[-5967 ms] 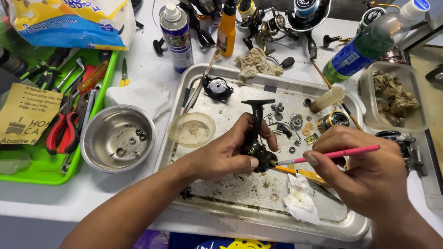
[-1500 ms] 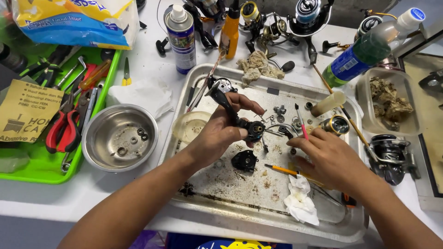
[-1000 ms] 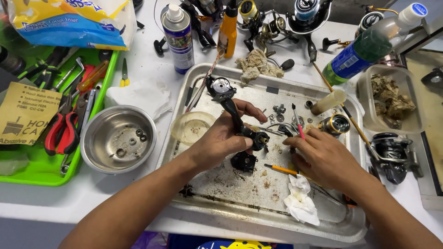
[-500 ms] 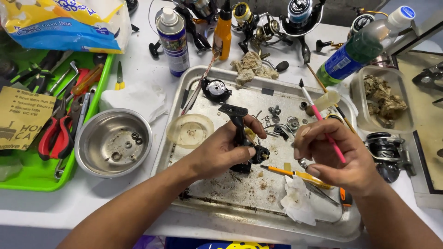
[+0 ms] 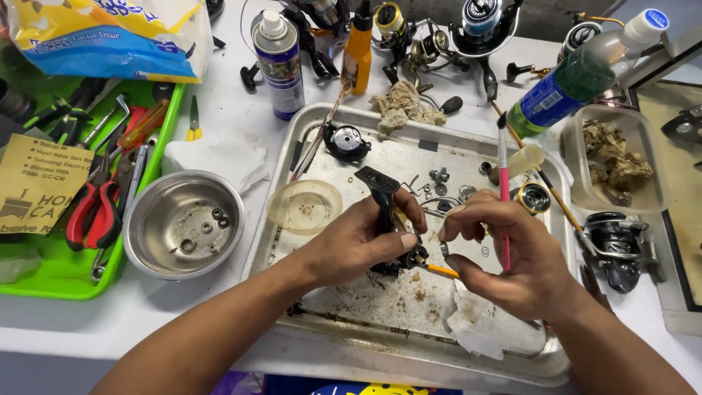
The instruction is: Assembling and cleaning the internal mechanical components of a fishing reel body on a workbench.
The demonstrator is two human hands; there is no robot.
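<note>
Reel body [image 5: 385, 212] gripped in left hand [image 5: 358, 241], right hand [image 5: 504, 256] clasping pink brush [image 5: 503, 197], now closer than before

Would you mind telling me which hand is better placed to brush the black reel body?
Probably the right hand: it holds the pink brush, while the left hand is occupied gripping the black reel body.

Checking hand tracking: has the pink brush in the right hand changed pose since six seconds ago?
Yes. The pink brush lay nearly level above the tray's near half; now the right hand holds it upright, top end toward the tray's far rim.
</note>
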